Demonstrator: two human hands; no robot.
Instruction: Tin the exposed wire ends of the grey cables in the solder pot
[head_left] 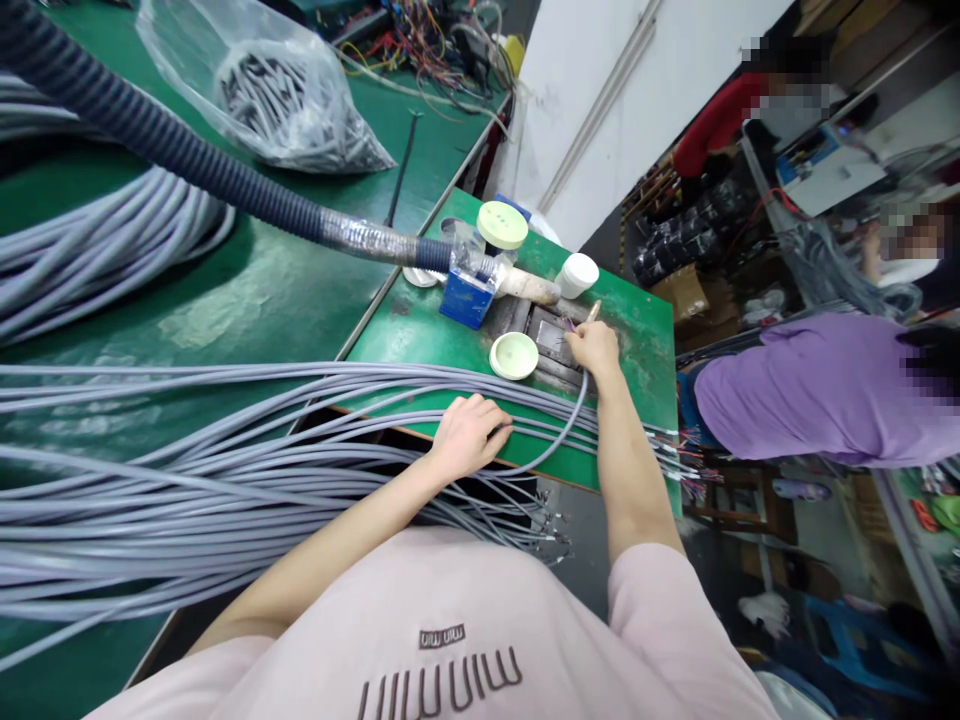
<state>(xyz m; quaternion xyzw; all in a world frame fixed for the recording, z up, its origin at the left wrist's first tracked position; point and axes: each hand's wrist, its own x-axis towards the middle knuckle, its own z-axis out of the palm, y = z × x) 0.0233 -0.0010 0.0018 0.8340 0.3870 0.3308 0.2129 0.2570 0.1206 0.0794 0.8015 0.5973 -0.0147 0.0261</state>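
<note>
The right hand (595,348) is to the right of the blue box (465,303) and a bit nearer the person. It pinches one gray cable (583,398), and the thin wires (571,325) at the tip stick out by a metal plate (553,340). The left hand (469,438) is on the near side of the blue box, fingers bent, on top of a lot of long gray cables (172,545). It may be holding something, but its fingers hide it, so I can't tell. Those cables reach far out to the left of the blue box. A pale green dish (514,356) sits just to its near right, and a white tub (577,275) stands to its right. A dark bumpy hose (247,195) comes to it from the left. A green worktop (646,330) is under it. A clear bag (330,130) of gray bits lies behind it, far to the left, and a person in a purple shirt (817,390) is far to its right
</note>
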